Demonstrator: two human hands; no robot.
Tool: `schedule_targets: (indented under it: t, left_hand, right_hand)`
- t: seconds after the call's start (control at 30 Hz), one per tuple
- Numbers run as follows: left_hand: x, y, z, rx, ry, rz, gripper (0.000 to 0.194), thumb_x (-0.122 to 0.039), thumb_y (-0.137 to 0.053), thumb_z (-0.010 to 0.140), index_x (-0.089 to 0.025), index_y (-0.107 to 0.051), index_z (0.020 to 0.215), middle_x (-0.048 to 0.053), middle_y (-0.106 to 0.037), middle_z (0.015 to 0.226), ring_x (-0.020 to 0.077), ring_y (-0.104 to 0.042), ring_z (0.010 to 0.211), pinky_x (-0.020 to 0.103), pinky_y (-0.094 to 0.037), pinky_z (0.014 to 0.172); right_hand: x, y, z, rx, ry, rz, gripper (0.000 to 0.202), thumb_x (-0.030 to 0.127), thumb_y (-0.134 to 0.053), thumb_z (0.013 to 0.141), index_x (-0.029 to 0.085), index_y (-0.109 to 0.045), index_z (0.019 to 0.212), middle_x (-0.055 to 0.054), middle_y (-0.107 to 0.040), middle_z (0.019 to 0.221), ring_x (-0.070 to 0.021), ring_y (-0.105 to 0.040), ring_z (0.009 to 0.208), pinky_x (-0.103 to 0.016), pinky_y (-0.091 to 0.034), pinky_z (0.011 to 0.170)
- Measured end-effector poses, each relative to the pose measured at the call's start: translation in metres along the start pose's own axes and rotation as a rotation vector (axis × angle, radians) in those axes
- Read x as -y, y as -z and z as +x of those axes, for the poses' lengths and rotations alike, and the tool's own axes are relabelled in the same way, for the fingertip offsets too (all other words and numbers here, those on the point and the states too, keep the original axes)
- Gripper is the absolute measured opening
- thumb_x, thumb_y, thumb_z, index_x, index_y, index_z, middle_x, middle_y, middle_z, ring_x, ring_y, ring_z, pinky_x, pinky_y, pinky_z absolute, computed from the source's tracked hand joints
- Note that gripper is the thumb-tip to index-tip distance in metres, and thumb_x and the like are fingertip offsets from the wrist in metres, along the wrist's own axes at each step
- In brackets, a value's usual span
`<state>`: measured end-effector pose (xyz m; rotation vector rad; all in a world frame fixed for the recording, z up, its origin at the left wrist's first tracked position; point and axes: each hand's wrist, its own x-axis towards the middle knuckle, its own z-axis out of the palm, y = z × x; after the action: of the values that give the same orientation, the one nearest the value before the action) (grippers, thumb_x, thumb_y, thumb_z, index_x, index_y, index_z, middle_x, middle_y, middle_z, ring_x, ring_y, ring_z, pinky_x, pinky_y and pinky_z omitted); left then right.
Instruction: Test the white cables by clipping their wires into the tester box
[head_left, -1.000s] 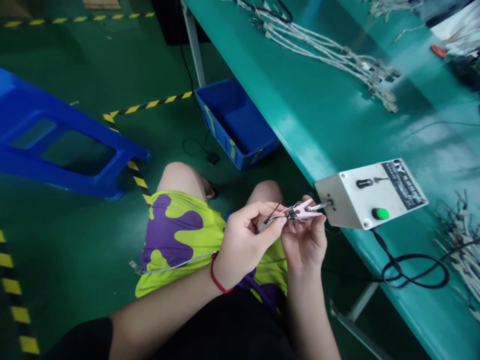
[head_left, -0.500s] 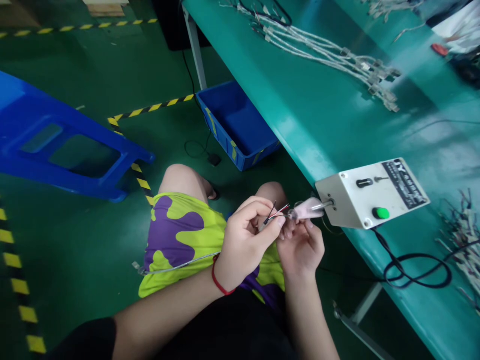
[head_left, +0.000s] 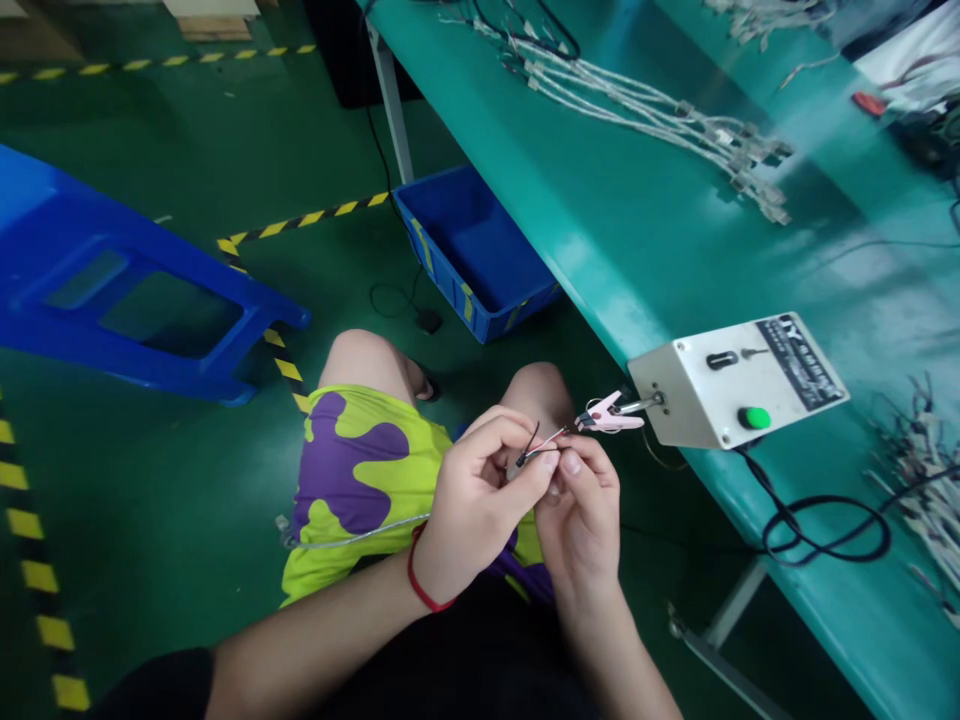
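My left hand (head_left: 480,490) is closed around the end of a thin grey cable (head_left: 360,532), and it pinches the cable between the thumb and the first finger, over my lap. From this pinch some fine wire ends (head_left: 541,445) stick out, one black and curled upward, the others too small for me to tell their colours. My right hand (head_left: 581,510) is just beside the left one, touching it, and its fingertips (head_left: 571,462) are closed on the same wire ends from below. The rest of the cable runs to the left across my shorts (head_left: 360,470), which are yellow-green with purple spots. A little above my hands there is a pink clip (head_left: 609,414) on a short metal shaft that comes out from the side of a white control box (head_left: 735,385). The wire ends are near the clip, but I cannot tell whether they touch it. The box stands at the edge of the teal workbench (head_left: 637,240) and has a green button (head_left: 754,418) on top. A black cord (head_left: 825,525) loops from the box on the bench. Further on the bench lies a bundle of pale cables (head_left: 660,110). On the green floor under the bench stands a blue bin (head_left: 472,250), and a blue plastic stool (head_left: 127,290) is at the left.
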<state>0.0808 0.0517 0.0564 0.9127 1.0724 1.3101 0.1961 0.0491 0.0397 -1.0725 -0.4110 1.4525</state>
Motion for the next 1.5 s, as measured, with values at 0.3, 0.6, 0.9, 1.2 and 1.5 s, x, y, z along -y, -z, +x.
schedule_targets:
  t: [0.3,0.6,0.9,1.2,1.5]
  left_hand:
    - [-0.005,0.01,-0.014,0.059,0.091,-0.085,0.005,-0.019,-0.079,0.095,-0.019,-0.074,0.094,0.0,-0.067,0.086,0.0088,-0.056,0.067,0.02,-0.047,0.059]
    - [-0.023,0.018,-0.025,0.2,0.158,-0.23,0.01,-0.027,-0.078,0.098,-0.016,-0.076,0.097,-0.002,-0.064,0.067,0.0053,-0.048,0.044,0.019,-0.035,0.04]
    - [-0.022,0.023,-0.026,0.196,0.137,-0.085,0.014,-0.029,-0.074,0.099,-0.016,-0.075,0.095,-0.005,-0.051,0.058,0.0067,-0.044,0.045,0.02,-0.033,0.042]
    - [-0.004,0.024,-0.01,0.056,0.109,0.008,0.013,-0.031,-0.079,0.096,-0.018,-0.078,0.098,-0.004,-0.052,0.062,0.0094,-0.047,0.053,0.022,-0.036,0.048]
    - [0.0,0.015,0.011,-0.007,0.156,0.016,0.021,-0.039,-0.082,0.095,-0.018,-0.079,0.098,-0.001,-0.062,0.068,0.0075,-0.045,0.05,0.022,-0.034,0.045]
  right_hand:
    - [0.001,-0.005,-0.014,-0.004,-0.015,0.005,0.016,0.029,-0.092,0.075,0.021,-0.079,0.079,0.004,-0.06,0.059,-0.0047,-0.043,0.049,-0.018,-0.042,0.052]
    - [0.008,-0.01,-0.028,-0.006,0.024,-0.037,0.017,0.027,-0.092,0.076,0.02,-0.077,0.082,0.002,-0.063,0.066,-0.0057,-0.045,0.053,-0.017,-0.039,0.05]
    - [0.008,-0.009,-0.036,-0.058,0.19,-0.152,0.012,0.027,-0.087,0.086,0.02,-0.079,0.092,0.003,-0.063,0.071,-0.0056,-0.05,0.057,-0.017,-0.044,0.056]
    - [-0.004,-0.004,-0.023,-0.02,0.315,-0.319,0.008,0.025,-0.085,0.087,0.024,-0.082,0.094,-0.003,-0.076,0.088,-0.0144,-0.067,0.077,-0.026,-0.055,0.074]
    - [0.009,0.003,0.02,-0.024,0.243,-0.057,0.037,0.055,-0.067,0.098,0.021,-0.078,0.102,0.001,-0.056,0.072,-0.0122,-0.043,0.062,-0.027,-0.04,0.06]
